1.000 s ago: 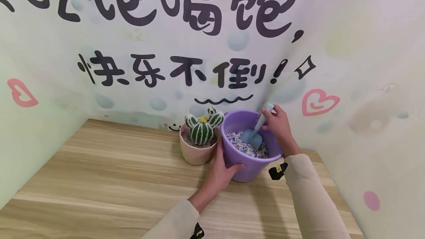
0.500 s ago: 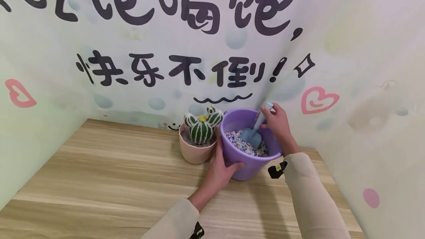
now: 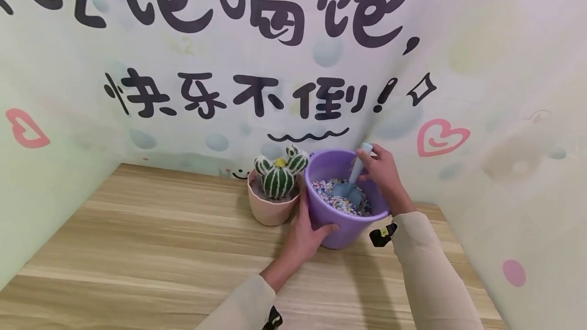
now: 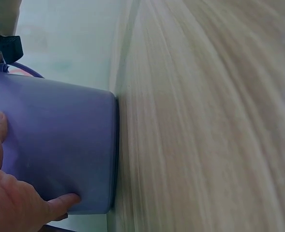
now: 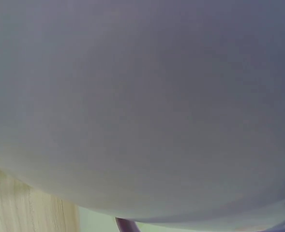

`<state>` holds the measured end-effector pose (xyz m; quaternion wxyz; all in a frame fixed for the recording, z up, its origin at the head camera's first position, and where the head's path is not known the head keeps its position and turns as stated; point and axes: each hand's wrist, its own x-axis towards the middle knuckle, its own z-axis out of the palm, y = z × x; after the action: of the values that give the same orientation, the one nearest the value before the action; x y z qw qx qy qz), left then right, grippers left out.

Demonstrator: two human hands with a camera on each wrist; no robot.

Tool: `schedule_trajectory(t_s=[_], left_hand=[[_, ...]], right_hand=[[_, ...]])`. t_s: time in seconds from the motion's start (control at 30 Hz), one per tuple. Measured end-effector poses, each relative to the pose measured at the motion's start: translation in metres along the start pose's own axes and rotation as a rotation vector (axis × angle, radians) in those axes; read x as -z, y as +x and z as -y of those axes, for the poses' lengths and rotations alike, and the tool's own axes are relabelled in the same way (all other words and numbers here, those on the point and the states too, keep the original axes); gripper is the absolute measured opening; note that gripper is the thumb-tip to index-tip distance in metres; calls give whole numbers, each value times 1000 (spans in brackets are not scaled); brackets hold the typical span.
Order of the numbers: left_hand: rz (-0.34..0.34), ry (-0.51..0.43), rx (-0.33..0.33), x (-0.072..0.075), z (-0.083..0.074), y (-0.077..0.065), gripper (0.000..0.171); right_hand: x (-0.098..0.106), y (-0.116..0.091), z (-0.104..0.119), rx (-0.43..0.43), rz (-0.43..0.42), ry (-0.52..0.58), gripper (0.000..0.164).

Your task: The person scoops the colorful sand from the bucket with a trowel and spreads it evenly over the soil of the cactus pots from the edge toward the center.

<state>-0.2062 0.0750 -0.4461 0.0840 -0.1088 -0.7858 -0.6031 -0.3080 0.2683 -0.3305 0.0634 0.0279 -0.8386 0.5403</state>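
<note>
In the head view a purple bucket (image 3: 341,230) stands on the wooden table, partly filled with small multicoloured beads (image 3: 323,192). Its left and front sides are held by my left hand (image 3: 303,236), thumb at the front, fingers on the side facing the plant. My right hand (image 3: 384,169) reaches over the far right rim and grips the handle of a blue toy shovel (image 3: 347,194); the blade's lower part is hidden in the beads. The left wrist view shows the thumb and a finger spread on the bucket wall (image 4: 60,140). Bucket wall (image 5: 142,106) fills most of the right wrist view.
A knitted cactus (image 3: 277,183) in a pale pink pot (image 3: 269,212) stands close to the left of the bucket, beside my left fingers. Printed wall sheets (image 3: 220,141) rise behind and at both sides of the wooden table (image 3: 160,238).
The shovel has tilted more upright, its handle end shifting slightly left, and its blade sits deeper in the beads. My left hand stays at the same place on the bucket.
</note>
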Motion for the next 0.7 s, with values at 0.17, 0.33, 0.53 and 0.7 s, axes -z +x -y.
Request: schedule_trajectory(t_s=[0.17, 0.33, 0.53, 0.7], left_hand=[[-5, 4, -12, 1, 0, 0, 118], [-7, 9, -3, 0, 1, -2, 117], [-15, 13, -1, 0, 2, -2, 115], [-21, 16, -26, -1, 4, -1, 116]], right_hand=[[1, 0, 1, -38, 3, 39, 37], [2, 0, 1, -84, -10, 81, 37], [2, 1, 2, -154, 46, 140, 49], [3, 3, 1, -198, 65, 144, 51]])
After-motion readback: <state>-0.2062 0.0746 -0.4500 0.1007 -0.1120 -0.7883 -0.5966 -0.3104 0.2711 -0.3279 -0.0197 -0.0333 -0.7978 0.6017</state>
